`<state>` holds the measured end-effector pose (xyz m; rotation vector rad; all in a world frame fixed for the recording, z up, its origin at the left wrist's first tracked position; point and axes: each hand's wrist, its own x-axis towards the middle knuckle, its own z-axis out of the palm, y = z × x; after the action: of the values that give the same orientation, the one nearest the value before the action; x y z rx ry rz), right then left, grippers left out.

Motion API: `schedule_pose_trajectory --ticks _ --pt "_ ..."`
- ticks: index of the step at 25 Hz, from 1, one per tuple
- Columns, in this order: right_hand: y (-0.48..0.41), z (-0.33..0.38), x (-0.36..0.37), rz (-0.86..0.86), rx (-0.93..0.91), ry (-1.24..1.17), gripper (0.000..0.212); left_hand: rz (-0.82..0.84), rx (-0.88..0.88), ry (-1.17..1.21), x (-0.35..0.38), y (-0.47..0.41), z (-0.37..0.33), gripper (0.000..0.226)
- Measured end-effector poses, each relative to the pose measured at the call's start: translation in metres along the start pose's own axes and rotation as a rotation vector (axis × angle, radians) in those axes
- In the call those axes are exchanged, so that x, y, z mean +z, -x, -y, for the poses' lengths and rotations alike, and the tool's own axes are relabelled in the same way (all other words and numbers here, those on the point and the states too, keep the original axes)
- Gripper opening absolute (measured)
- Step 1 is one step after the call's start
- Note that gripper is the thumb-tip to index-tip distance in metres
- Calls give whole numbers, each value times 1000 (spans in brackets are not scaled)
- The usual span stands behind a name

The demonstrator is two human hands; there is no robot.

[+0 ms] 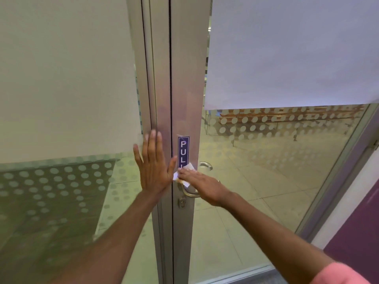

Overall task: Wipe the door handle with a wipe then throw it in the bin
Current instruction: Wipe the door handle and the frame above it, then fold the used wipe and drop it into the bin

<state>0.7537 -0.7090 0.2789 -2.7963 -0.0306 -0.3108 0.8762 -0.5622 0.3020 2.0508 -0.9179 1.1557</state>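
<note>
A silver lever door handle sticks out of the aluminium door frame, with a keyhole just below it. My right hand presses a white wipe flat against the frame at the handle's base, covering most of the handle. My left hand rests flat, fingers spread, on the fixed frame to the left of the door's edge. It holds nothing. No bin is in view.
A blue PULL sticker sits above the handle. The glass door has frosted film and dots; a second handle shows through on its far side. A glass panel is at the left and a purple wall at the right.
</note>
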Motion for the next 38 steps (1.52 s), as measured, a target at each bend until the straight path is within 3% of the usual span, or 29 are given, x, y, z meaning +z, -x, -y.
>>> schedule_pose_trajectory --ticks 3,5,8,9,11,15,17,19,22,24,27,30,33,38 --pt "37 39 38 -298 192 -426 62 73 -507 463 -15 85 -27 80" --pt "68 57 74 -407 323 -550 51 120 -923 811 -25 138 -46 84" --pt "121 79 140 -334 550 -536 32 320 -1489 1177 -31 199 -69 61" --pt "141 83 161 -285 568 -460 27 418 -1617 1249 -32 218 -75 59" --pt "176 85 189 -211 612 -444 40 563 -1739 1297 -31 248 -87 56" --pt "233 73 204 -178 639 -462 57 746 -1687 1160 -23 290 -113 23" --pt "261 56 196 -158 625 -447 78 852 -1625 1188 -20 294 -135 17" --pt "284 40 179 -288 807 -602 90 951 -1562 1228 -15 293 -164 11" --pt "327 1 152 -575 1058 -695 67 1017 -1519 1256 2 291 -224 8" --pt "363 -30 133 -645 1135 -687 51 1048 -1505 1270 12 291 -274 9" --pt "410 -72 101 -680 1142 -879 11 1147 -1467 1289 28 294 -353 12" --pt "445 -110 83 -728 1146 -977 13 1227 -1292 1198 49 304 -417 12" --pt "480 -147 72 -739 1197 -915 13 1254 -1074 1138 65 311 -467 16" --pt "508 -212 59 -674 1283 -733 12 1308 -1038 1135 110 313 -523 35"
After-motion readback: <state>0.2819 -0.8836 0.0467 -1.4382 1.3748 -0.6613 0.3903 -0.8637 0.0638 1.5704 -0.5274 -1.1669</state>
